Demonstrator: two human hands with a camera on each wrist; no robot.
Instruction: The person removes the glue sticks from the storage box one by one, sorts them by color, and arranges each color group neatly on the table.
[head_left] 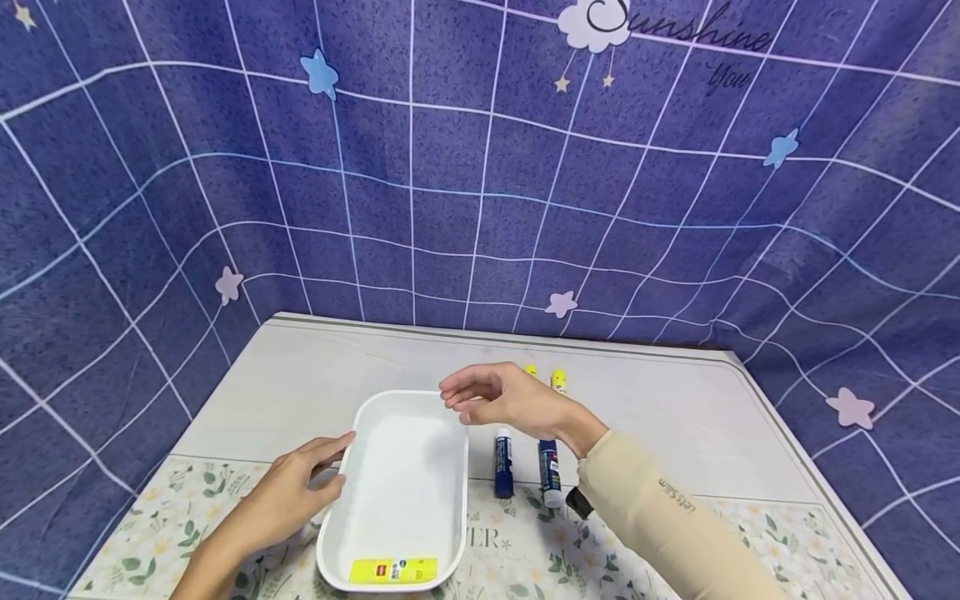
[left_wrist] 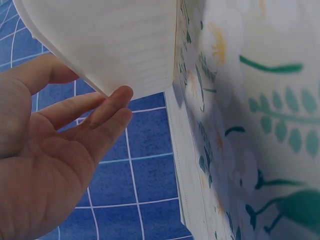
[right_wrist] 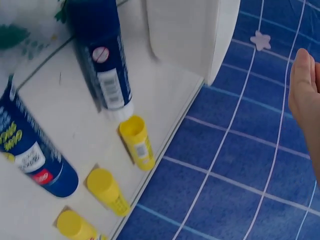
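Observation:
A white rectangular tray (head_left: 405, 483) lies on the table, with a yellow glue stick (head_left: 393, 571) lying crosswise inside its near end. My left hand (head_left: 288, 492) pinches the tray's left rim; in the left wrist view its fingertips (left_wrist: 120, 97) press the outer wall under the edge. Above the tray's far right corner, my right hand (head_left: 517, 400) hovers with fingers loosely extended and nothing held. Two dark blue glue sticks, one (head_left: 503, 462) nearer the tray and one (head_left: 550, 471) farther right, are below that hand. Yellow glue sticks (head_left: 558, 381) are partly hidden behind it.
In the right wrist view, small yellow sticks (right_wrist: 137, 142) stand in a row near the table edge beyond the blue ones. A floral mat (head_left: 765, 533) covers the near part of the white table (head_left: 675, 400). A blue grid-patterned curtain (head_left: 450, 208) hangs around the back and sides.

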